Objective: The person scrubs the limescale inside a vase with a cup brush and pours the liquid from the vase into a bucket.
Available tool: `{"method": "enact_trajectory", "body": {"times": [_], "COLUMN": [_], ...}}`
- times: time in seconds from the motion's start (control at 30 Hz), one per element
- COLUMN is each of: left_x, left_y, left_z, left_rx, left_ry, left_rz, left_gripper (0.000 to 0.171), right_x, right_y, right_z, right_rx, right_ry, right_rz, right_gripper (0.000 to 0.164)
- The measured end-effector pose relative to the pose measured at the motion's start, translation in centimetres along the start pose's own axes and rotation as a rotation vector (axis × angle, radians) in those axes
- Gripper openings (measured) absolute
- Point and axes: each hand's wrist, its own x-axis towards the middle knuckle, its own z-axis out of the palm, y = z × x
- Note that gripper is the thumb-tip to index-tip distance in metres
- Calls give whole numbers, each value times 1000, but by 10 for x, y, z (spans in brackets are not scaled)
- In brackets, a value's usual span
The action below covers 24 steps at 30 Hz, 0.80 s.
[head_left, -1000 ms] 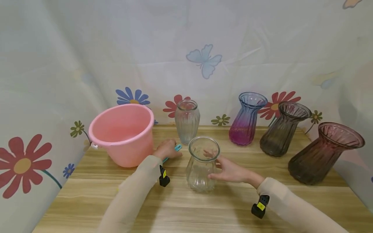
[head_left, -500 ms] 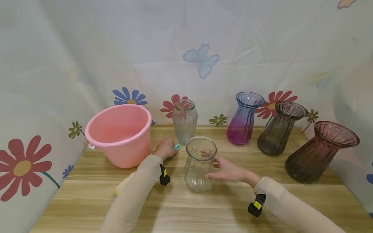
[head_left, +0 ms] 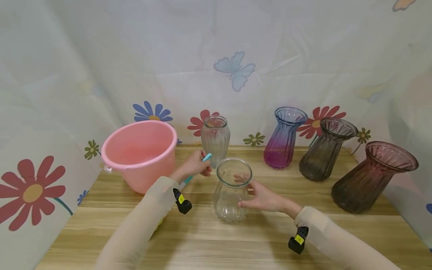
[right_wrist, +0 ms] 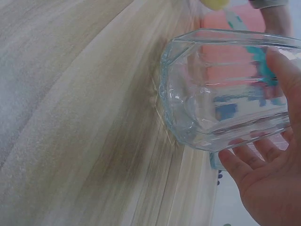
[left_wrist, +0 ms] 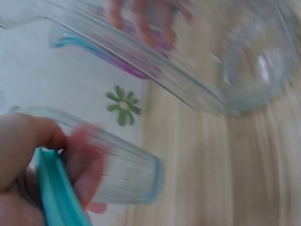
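Note:
My left hand (head_left: 193,165) grips the turquoise handle (left_wrist: 59,193) of a long-handled sponge brush (head_left: 188,180). A bit of its yellow head (right_wrist: 215,4) shows in the right wrist view; my forearm mostly covers it in the head view. In front of me a clear glass vase (head_left: 231,204) with a flared rim stands upright on the table. My right hand (head_left: 266,197) holds this vase from its right side, thumb in front and fingers round the back, as the right wrist view (right_wrist: 268,183) also shows.
The pink bucket (head_left: 152,176) stands left of my left hand. Behind the vase is a ribbed clear vase (head_left: 216,140). Along the right stand a blue-and-purple vase (head_left: 281,144), a grey vase (head_left: 320,157) and a reddish-brown vase (head_left: 364,183). A flowered sheet (head_left: 162,56) hangs behind the wooden table (head_left: 216,247).
My left hand has lifted the brush's handle end up and turned it toward the clear vase; more of the shaft shows now. My right hand and the vase have stayed in place.

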Motion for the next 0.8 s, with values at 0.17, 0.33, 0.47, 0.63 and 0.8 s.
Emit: {"method": "enact_trajectory", "body": {"times": [0.17, 0.33, 0.47, 0.63, 0.8], "left_x": [-11, -27, -42, -57, -67], "left_y": [25, 51, 70, 85, 87], "left_z": [-11, -21, -29, -44, -64], "left_rx": [-13, -46, -151, -347, -626], "left_ry": [63, 64, 108, 184, 205], "left_rz": [-10, -22, -23, 75, 267], "left_gripper": [36, 67, 68, 49, 38], "right_x": [-1, -1, -1, -1, -1], "right_y": [-1, -2, -1, 0, 1], "right_z": [1, 1, 2, 2, 2], "right_rx": [27, 42, 41, 37, 35], "right_ry": [0, 3, 6, 6, 11], "right_rz": [14, 9, 1, -3, 8], "right_gripper": [72, 73, 72, 73, 76]}}
